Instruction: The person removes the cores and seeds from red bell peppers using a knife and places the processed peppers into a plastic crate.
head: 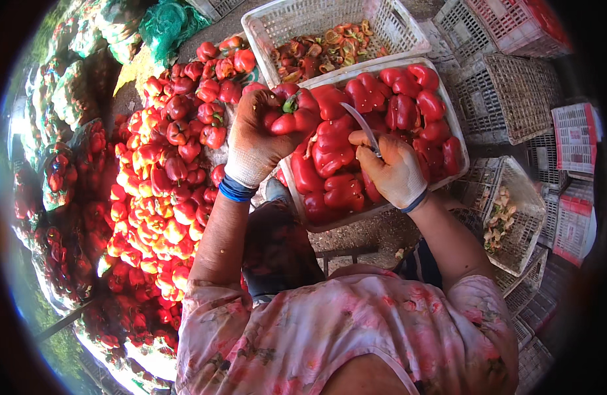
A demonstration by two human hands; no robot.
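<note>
Both hands wear whitish knit gloves stained orange. My left hand (pixel 261 140) grips a red bell pepper (pixel 301 111), whose green stem points up. In my right hand (pixel 394 165) is a small curved knife (pixel 362 123), its blade angled up and to the left, apart from the held pepper; the handle is mostly hidden by my fingers. Beneath both hands lies a white plastic crate (pixel 463 143) filled with red bell peppers (pixel 333 143), some with pale seeds on them. A large heap of whole red peppers (pixel 177 168) spreads to the left.
A second crate (pixel 417 42) behind holds cut pepper cores (pixel 333 47). Net sacks of peppers (pixel 61 182) line the far left, with a green net (pixel 170 27) at the top. Several stacked crates (pixel 523 96) stand at the right, one (pixel 530 217) with pale scraps inside.
</note>
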